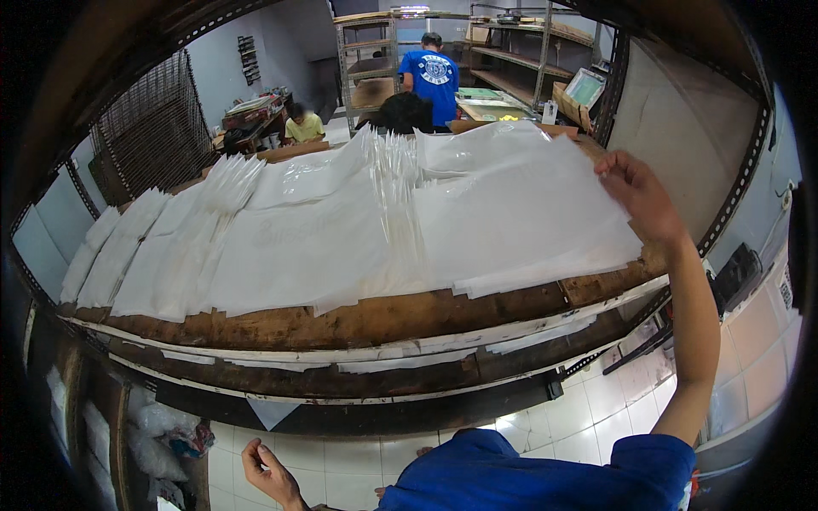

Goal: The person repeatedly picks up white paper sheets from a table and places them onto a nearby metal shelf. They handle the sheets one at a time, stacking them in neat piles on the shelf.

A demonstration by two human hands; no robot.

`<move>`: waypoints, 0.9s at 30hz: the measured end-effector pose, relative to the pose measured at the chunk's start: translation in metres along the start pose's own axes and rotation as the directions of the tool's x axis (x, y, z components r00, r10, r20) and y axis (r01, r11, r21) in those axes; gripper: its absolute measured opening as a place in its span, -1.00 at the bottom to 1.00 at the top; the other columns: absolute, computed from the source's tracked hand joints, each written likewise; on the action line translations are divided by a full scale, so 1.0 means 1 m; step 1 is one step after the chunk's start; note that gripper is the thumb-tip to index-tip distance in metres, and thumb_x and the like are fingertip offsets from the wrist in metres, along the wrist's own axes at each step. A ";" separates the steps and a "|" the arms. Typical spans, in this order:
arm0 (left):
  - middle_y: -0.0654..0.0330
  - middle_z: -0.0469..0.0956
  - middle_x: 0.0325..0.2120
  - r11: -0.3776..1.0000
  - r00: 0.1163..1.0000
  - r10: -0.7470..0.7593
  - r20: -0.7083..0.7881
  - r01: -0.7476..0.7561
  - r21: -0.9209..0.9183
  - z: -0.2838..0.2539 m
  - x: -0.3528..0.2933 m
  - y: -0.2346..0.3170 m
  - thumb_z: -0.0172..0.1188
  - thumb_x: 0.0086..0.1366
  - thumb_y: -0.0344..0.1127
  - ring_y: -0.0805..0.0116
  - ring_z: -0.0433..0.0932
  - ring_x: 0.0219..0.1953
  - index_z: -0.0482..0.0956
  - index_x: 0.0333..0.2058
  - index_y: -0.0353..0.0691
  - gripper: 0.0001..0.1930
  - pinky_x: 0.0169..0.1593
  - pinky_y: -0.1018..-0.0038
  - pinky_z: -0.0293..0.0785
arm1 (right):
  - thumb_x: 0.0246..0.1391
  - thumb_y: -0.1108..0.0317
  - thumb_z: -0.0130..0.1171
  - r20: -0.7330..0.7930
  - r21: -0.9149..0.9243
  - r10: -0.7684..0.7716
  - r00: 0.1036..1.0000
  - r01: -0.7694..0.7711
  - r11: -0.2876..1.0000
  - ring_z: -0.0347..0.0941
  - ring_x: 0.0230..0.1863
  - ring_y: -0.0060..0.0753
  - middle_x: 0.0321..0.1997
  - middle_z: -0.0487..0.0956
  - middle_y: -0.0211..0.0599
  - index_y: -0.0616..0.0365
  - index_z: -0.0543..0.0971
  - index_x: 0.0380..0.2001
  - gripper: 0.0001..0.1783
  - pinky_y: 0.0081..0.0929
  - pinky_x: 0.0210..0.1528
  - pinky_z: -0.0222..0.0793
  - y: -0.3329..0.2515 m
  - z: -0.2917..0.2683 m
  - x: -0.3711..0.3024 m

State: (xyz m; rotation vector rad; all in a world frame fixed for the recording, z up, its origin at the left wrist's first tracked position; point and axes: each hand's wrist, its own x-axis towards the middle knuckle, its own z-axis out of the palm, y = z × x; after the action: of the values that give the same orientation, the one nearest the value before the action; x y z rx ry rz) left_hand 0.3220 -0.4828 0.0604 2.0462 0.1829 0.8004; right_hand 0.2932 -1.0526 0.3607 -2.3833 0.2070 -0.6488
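Observation:
My right hand point(641, 196) is raised at the right end of the shelf, slightly blurred. Its fingers are closed on the right edge of the topmost white plastic bag point(520, 213), which looks thin, flat and translucent. More flat white bags point(298, 247) lie to the left in overlapping stacks, with creased, upright edges bunched between them. My left hand point(271, 474) hangs low, over the floor and away from the bags. Its fingers are loosely curled, the thumb stands apart from them, and nothing shows in it.
The bags lie on a worn brown wooden shelf point(375, 324) with a white front edge. Below it, a lower shelf point(409, 379) holds more white sheets. Two people, one in a blue shirt point(431, 81) and one in yellow point(304, 128), are beyond. Bundled clear plastic point(158, 439) sits lower left.

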 end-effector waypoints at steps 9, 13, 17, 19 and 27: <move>0.10 0.46 -0.46 0.990 0.992 -0.125 0.019 0.123 0.075 -0.006 -0.008 -0.003 -0.03 0.28 -0.48 0.34 0.38 -0.42 0.49 -0.26 -0.45 -0.84 -0.32 0.45 0.31 | 0.16 0.27 0.07 -0.004 -0.170 0.067 0.998 -0.067 0.983 0.33 -0.20 -0.56 -0.22 0.50 -0.35 0.21 0.50 -0.17 -0.74 -0.53 -0.11 0.27 0.034 -0.008 -0.008; 0.05 0.53 -0.35 0.987 0.992 -0.119 0.028 0.115 0.110 -0.011 -0.010 0.006 -0.01 0.33 -0.35 0.26 0.46 -0.33 0.55 -0.22 -0.34 -0.79 -0.22 0.42 0.38 | 0.16 0.27 0.06 0.014 -0.172 0.127 0.992 -0.123 0.977 0.32 -0.24 -0.57 -0.29 0.48 -0.35 0.20 0.50 -0.17 -0.74 -0.54 -0.14 0.28 0.034 -0.010 -0.005; 0.16 0.44 -0.51 0.997 0.999 -0.036 -0.017 0.037 0.064 -0.008 -0.008 -0.030 -0.02 0.32 -0.45 0.43 0.33 -0.47 0.49 -0.30 -0.42 -0.85 -0.39 0.52 0.25 | 0.18 0.31 0.03 -0.005 -0.235 0.117 0.993 -0.115 0.965 0.20 -0.39 -0.66 -0.43 0.36 -0.51 0.15 0.48 -0.17 -0.79 -0.60 -0.32 0.16 0.022 -0.009 -0.002; 0.16 0.45 -0.50 0.995 0.999 -0.044 -0.025 0.046 0.084 -0.014 -0.007 -0.028 -0.01 0.31 -0.45 0.41 0.34 -0.47 0.50 -0.30 -0.41 -0.85 -0.38 0.51 0.27 | 0.20 0.31 0.01 -0.063 -0.310 0.090 0.994 -0.105 0.945 0.21 -0.41 -0.67 -0.45 0.36 -0.53 0.11 0.47 -0.12 -0.78 -0.61 -0.34 0.16 0.010 -0.005 0.001; 0.07 0.55 -0.44 0.991 0.989 -0.117 -0.089 0.121 0.047 -0.071 0.008 -0.030 0.07 0.21 -0.49 0.31 0.50 -0.42 0.55 -0.32 -0.39 -0.88 -0.30 0.47 0.41 | 0.30 0.04 -0.15 -0.424 0.118 0.072 0.903 -0.024 0.993 0.17 0.31 -0.37 0.27 0.33 -0.26 0.18 0.30 0.23 -0.43 -0.37 0.34 0.01 -0.063 0.031 -0.063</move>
State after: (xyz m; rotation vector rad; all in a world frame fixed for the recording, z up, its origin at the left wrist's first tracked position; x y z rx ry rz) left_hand 0.2904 -0.4128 0.0675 2.0305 0.3748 0.8168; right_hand 0.2528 -0.9669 0.3546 -2.0962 0.4057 -1.1270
